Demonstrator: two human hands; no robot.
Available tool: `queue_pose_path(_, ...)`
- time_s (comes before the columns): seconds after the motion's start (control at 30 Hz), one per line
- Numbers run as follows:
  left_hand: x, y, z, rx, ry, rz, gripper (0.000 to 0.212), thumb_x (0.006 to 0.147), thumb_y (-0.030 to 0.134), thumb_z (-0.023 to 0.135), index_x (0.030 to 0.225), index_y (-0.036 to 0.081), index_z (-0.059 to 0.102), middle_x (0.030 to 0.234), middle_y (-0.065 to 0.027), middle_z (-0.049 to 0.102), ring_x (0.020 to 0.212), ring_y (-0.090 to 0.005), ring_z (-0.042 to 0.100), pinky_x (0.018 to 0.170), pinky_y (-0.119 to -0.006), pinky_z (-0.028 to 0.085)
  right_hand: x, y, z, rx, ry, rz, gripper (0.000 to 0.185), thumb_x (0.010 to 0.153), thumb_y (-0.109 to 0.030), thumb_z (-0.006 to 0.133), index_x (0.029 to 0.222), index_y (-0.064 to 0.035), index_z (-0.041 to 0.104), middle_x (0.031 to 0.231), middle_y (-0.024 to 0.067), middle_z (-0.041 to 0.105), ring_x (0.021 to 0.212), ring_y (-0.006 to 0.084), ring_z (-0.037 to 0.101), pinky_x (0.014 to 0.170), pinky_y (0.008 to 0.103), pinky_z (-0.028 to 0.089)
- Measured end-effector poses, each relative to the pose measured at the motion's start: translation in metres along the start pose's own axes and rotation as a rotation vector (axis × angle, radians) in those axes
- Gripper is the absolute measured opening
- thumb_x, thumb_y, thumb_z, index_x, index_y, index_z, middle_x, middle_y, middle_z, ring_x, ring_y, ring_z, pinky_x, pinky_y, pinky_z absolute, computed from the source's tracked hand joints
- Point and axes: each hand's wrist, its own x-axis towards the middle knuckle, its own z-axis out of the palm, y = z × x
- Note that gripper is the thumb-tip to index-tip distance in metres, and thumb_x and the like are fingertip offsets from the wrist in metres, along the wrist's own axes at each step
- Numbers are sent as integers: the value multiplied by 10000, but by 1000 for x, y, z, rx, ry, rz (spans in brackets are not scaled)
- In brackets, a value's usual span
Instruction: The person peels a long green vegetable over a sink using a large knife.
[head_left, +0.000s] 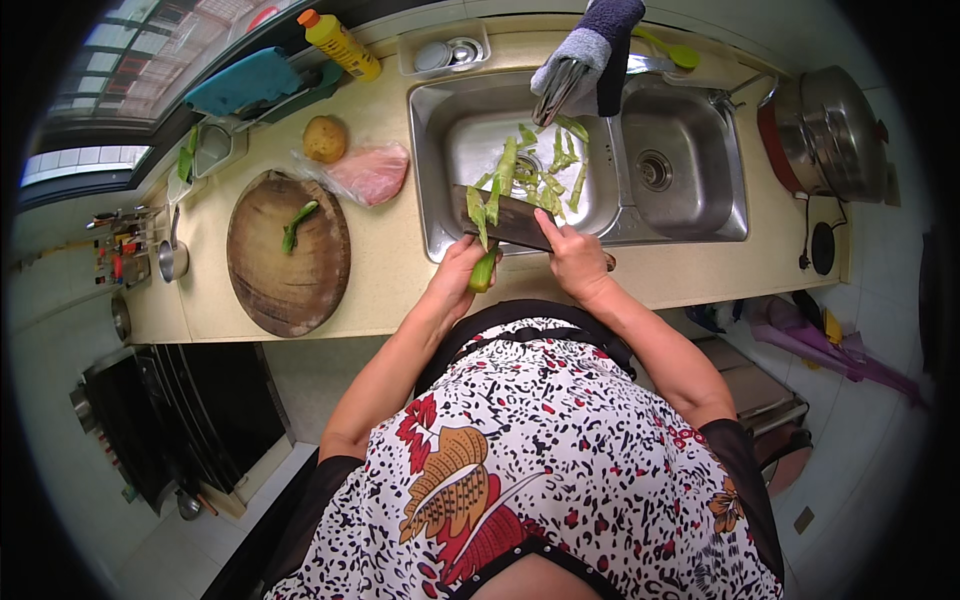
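Observation:
Over the front rim of the left sink basin (448, 131), my left hand (450, 276) grips a green vegetable stem (482, 274), likely celtuce, whose cut end points towards me. My right hand (579, 262) holds a dark-bladed cleaver (525, 234) by its handle, with a finger along the blade. The blade lies across the stem, and a partly cut strip of peel (475, 212) hangs over it. Pale green peelings (555, 196) lie scattered in the basin around the drain. Part of the stem is hidden behind the blade and my left fingers.
Left of the sink are a round wooden chopping board (289, 281) with a green stem piece (298, 225), a potato (325, 139) and pink meat in a plastic bag (373, 174). Cloths (600, 56) hang over the faucet. A metal pot (829, 139) stands right of the second basin (679, 202).

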Motion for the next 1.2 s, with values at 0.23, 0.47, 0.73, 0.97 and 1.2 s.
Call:
queue_pose_path(0.23,3,-7,-1,-54,80,55,305,912,355,436,1007,91,555,888,-42,596,734,-157,561,586,-296,465,-1,-15,-22,113,-32,-153,558,700,-37,521,1255,-85,485,643,112,546,515,270,556,506,364,471)
queue_pose_path(0.47,3,-14,-1,-19,124,103,383,893,441,431,1028,110,568,927,-43,614,803,-168,581,654,-320,476,-5,-21,-18,153,-16,-164,655,628,11,545,1271,-95,478,633,113,516,498,276,534,491,373,460)
queue_pose_path(0.73,4,-11,0,33,-4,103,173,868,243,539,982,113,540,818,-9,556,707,-141,521,604,-304,440,-6,-13,-9,4,5,-92,567,698,-24,507,1263,-66,477,647,120,540,496,267,550,480,365,462)
queue_pose_path(0.97,1,-3,10,16,6,89,166,827,133,593,974,92,528,789,-17,534,664,-140,504,567,-283,429,-6,-11,-3,-18,49,-49,554,692,-9,507,1242,-72,504,643,124,533,485,269,548,473,368,465)
queue_pose_path(1.2,-6,9,14,65,-41,-7,309,770,56,626,1034,52,466,797,-21,510,631,-115,496,544,-248,422,-4,5,10,-48,26,53,545,714,-28,497,1256,-79,491,645,129,556,504,278,570,484,369,477)
